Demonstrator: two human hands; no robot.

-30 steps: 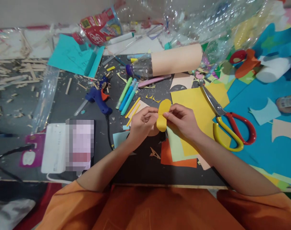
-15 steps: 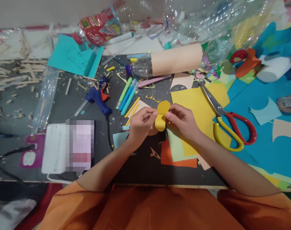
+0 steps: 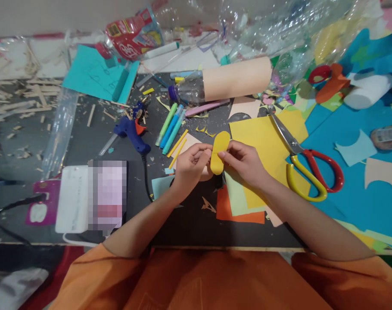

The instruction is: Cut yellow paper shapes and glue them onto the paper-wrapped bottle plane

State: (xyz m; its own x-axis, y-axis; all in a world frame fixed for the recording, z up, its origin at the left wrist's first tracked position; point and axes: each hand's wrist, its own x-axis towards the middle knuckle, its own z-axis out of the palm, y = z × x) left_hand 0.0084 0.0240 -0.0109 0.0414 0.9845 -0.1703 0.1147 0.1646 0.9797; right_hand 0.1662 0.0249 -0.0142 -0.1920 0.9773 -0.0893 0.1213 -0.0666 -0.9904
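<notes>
A small yellow paper piece (image 3: 219,150), long with rounded ends and a crease across its middle, is held up between both hands. My right hand (image 3: 244,159) pinches its right edge, with the thumb on the paper's face. At its left edge my left hand (image 3: 194,163) is closed, fingertips against the paper. Beneath and right of the hands lie a yellow sheet (image 3: 267,142), a pale green sheet (image 3: 238,200) and an orange sheet (image 3: 226,206). Red and yellow handled scissors (image 3: 297,150) rest partly on the yellow sheet.
A blue glue gun (image 3: 131,133) and markers (image 3: 172,129) lie left of the hands. Behind them is a bottle wrapped in peach paper (image 3: 238,79). A white device (image 3: 72,200) sits at the left, blue sheets (image 3: 354,189) at the right.
The yellow piece was bent at its crease and now looks flatter, its face turned more toward the camera. Both hands stay nearly in place.
</notes>
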